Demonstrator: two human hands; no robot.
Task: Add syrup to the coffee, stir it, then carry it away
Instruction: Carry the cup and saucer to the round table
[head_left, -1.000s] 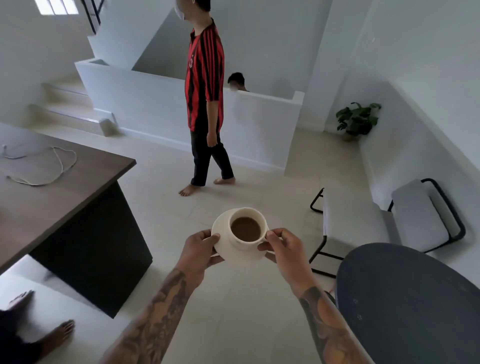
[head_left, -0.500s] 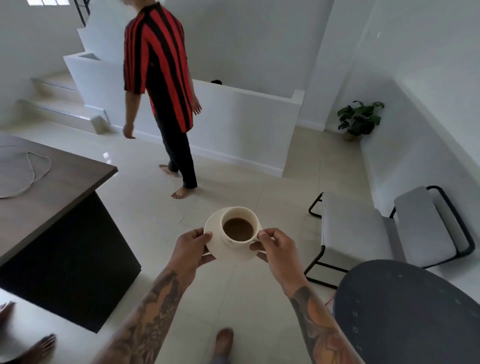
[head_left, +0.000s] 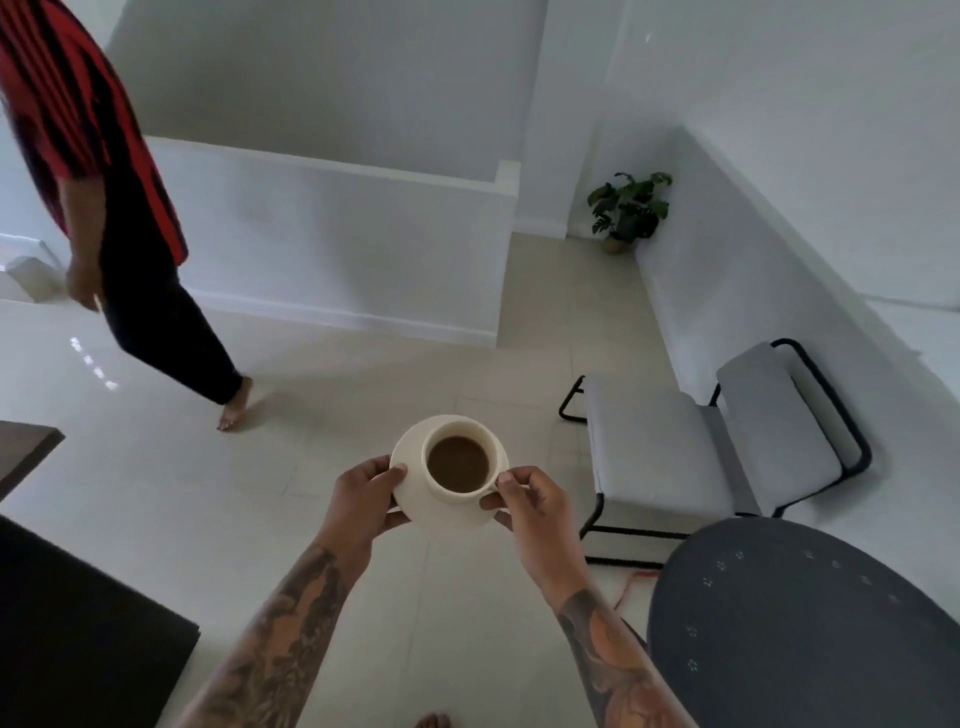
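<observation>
Striped-shirt person (head_left: 88, 171) further left, cup (head_left: 460, 467) between both grips

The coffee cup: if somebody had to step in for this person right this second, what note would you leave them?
Left hand grips the saucer at its left edge. Right hand pinches the cup at its right side. Cup sits on the saucer, full of brown coffee, held over the floor between the grey chair and a passer-by.
Done: coffee is lifted, in transit.
Left: carry it level to wherever it goes.
</observation>
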